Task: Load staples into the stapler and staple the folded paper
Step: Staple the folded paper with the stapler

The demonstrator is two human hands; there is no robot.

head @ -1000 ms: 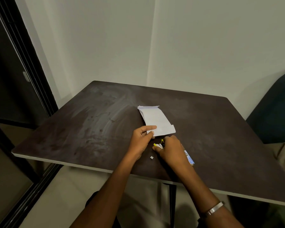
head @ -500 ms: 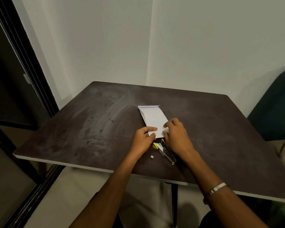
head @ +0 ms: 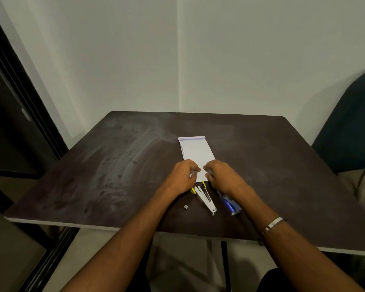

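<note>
On table (head: 93,175), both forearms reach forward, left hand (head: 180,175) and right hand (head: 221,175) side by side, fingers curled onto near end of paper (head: 196,153), pinching its edge. Stapler (head: 205,198) lies open, flat, just behind the hands, untouched. Count: one paper, one stapler, one blue staple box (head: 231,205), one small staple bit (head: 185,206).

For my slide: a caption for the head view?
Both hands on folded paper; stapler lies open.
</note>
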